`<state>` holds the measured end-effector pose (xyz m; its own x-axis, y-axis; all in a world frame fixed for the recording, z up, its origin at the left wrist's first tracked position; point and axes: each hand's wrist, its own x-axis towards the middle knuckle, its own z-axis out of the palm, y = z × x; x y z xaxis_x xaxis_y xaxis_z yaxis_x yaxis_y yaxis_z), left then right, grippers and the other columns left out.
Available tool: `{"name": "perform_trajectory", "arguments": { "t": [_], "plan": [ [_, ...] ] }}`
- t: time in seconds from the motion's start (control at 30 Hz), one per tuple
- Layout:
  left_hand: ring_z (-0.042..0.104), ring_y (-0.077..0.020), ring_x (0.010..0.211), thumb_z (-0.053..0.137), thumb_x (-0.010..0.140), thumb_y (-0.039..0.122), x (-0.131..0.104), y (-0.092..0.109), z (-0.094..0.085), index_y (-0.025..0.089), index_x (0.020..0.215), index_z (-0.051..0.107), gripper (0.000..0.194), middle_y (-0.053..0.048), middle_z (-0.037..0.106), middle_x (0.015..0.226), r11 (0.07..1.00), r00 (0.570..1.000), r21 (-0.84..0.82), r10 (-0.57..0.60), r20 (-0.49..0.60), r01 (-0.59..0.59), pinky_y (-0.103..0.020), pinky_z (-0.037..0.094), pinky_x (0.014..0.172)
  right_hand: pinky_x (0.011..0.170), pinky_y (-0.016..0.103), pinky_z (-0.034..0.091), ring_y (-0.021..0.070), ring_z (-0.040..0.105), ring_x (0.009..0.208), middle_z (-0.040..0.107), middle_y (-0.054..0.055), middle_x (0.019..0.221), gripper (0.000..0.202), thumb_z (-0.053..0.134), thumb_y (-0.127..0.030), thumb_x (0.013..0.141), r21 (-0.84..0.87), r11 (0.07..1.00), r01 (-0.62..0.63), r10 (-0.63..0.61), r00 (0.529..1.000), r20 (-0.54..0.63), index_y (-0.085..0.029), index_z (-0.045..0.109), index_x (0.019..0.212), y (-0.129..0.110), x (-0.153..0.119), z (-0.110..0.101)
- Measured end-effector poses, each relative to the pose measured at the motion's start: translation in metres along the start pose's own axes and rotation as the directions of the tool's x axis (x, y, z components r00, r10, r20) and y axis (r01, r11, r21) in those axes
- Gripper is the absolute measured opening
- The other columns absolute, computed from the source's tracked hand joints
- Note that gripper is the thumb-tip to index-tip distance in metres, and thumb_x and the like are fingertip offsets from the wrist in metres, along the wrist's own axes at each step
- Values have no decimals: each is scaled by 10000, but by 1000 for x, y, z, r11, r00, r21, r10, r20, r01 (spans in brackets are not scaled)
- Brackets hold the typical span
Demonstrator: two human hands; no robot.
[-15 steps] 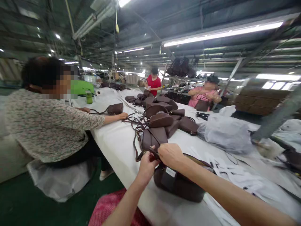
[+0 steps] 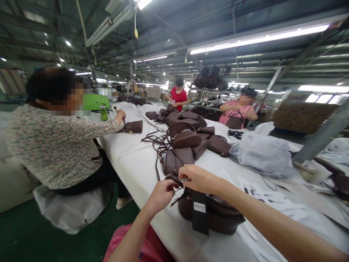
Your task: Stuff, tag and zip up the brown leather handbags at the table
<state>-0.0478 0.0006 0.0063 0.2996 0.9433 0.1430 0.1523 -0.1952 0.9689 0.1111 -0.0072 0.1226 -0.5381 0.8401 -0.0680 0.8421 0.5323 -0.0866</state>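
A dark brown handbag [image 2: 223,218] lies on the white-covered table [image 2: 131,156] right in front of me, with a black hang tag [image 2: 200,218] bearing a white label on its near side. My left hand [image 2: 162,194] pinches a brown strap [image 2: 174,179] at the bag's left end. Curled close by, my right hand [image 2: 197,178] has its fingers bent at the same strap, above the bag; its fingertips are partly hidden. Just beyond my hands sits another brown bag [image 2: 180,158] with a thin strap across it.
A heap of brown bags [image 2: 188,138] with tangled straps covers the table's middle. Clear plastic bags [image 2: 261,149] and white strips [image 2: 272,203] lie to the right. A co-worker [image 2: 62,145] sits at left by a green bottle [image 2: 103,112]; two more people stand across the table.
My left hand has shifted slightly left and down with the strap. The hang tag now hangs lower over the bag's side. The left co-worker's outstretched hand has drawn back to a bag's strap.
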Motion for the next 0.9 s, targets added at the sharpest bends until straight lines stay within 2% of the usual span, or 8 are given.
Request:
{"name": "perform_trajectory", "arguments": {
  "t": [0.1, 0.23, 0.4, 0.53, 0.63, 0.77, 0.9],
  "plan": [
    [518, -135, 641, 483, 628, 52, -7, 15, -18, 166, 787, 691, 286, 8, 607, 672, 997, 998, 39, 63, -10, -63, -236, 384, 621, 724, 239, 388, 162, 600, 876, 640, 65, 950, 176, 557, -100, 834, -10, 995, 102, -102, 995, 9, -163, 683, 939, -6, 4, 8],
    [463, -99, 580, 511, 657, 97, -8, 27, -22, 168, 831, 629, 222, 39, 539, 627, 992, 995, -85, 90, -31, -93, -203, 356, 559, 680, 268, 380, 188, 613, 857, 640, 95, 941, 189, 524, -173, 895, -105, 986, 129, -124, 991, 52, -143, 710, 894, -8, 14, 18],
    [505, -93, 590, 607, 661, 148, -4, 26, -13, 155, 822, 602, 161, 22, 581, 652, 939, 998, -343, 5, -59, -25, -201, 394, 573, 697, 267, 381, 184, 609, 846, 648, 93, 868, 234, 493, -165, 913, -60, 975, 215, -215, 977, 10, -134, 719, 859, 4, 19, 21],
    [555, -107, 685, 699, 610, 141, -6, 17, -2, 152, 855, 603, 264, 13, 607, 719, 867, 997, -496, -8, -83, -34, -210, 442, 655, 677, 259, 377, 169, 598, 793, 650, 96, 836, 258, 467, -111, 896, -54, 977, 206, -208, 978, -25, -119, 714, 823, 11, 19, 24],
    [549, -101, 687, 719, 585, 127, -6, 8, 9, 160, 812, 599, 259, 17, 608, 737, 852, 986, -518, -16, -163, -72, -204, 441, 653, 680, 247, 379, 161, 594, 790, 652, 88, 825, 256, 474, -93, 881, -17, 976, 217, -217, 974, -61, -125, 714, 801, 13, 20, 26],
    [536, -105, 662, 735, 619, 216, -1, 0, 22, 161, 726, 589, 189, 13, 606, 706, 847, 957, -514, -23, -291, -135, -213, 438, 635, 660, 256, 377, 166, 586, 760, 649, 99, 819, 236, 491, -106, 875, -52, 978, 204, -207, 977, -55, -112, 706, 778, 14, 22, 29],
    [501, -107, 578, 683, 676, 261, 1, 2, 26, 164, 684, 590, 135, 22, 571, 594, 899, 937, -416, -19, -348, -136, -224, 411, 580, 683, 250, 384, 162, 597, 780, 652, 97, 842, 226, 503, -104, 865, -56, 982, 179, -183, 981, -72, -123, 716, 794, 15, 21, 31]
  ]
}}
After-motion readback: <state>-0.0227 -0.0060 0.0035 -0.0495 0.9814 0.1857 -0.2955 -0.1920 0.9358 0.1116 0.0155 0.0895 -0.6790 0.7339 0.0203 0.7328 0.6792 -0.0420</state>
